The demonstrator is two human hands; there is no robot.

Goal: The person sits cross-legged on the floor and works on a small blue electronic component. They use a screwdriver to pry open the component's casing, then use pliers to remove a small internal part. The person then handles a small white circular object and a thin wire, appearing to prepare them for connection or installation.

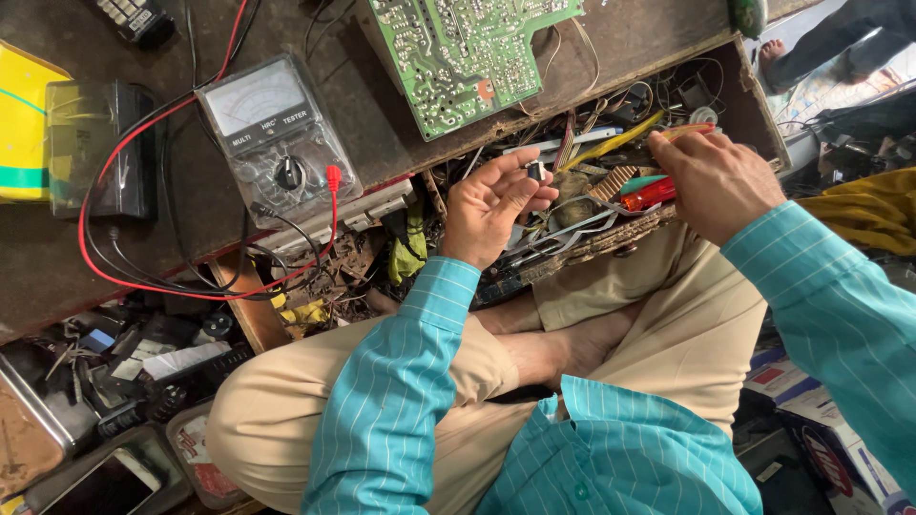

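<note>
Cluttered and dim, the workshop centres on a low wooden bench (611, 43) carrying a green circuit board (458, 57) and an analog multimeter (277, 138) with red and black leads. Beneath its edge an open drawer (754, 100) brims with wires, screwdrivers and loose parts. Over it, the left hand (491, 205) pinches a small black component (536, 172) in its grip, while the right hand (716, 181) curls among the drawer's tools, its grip hidden from view.

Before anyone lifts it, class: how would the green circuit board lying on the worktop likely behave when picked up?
The green circuit board looks like a thin flat sheet, so probably stiff and light for its size. Wires trail from its edge into the open drawer, so they would likely tug. Its dense solder side suggests it is fragile.
</note>
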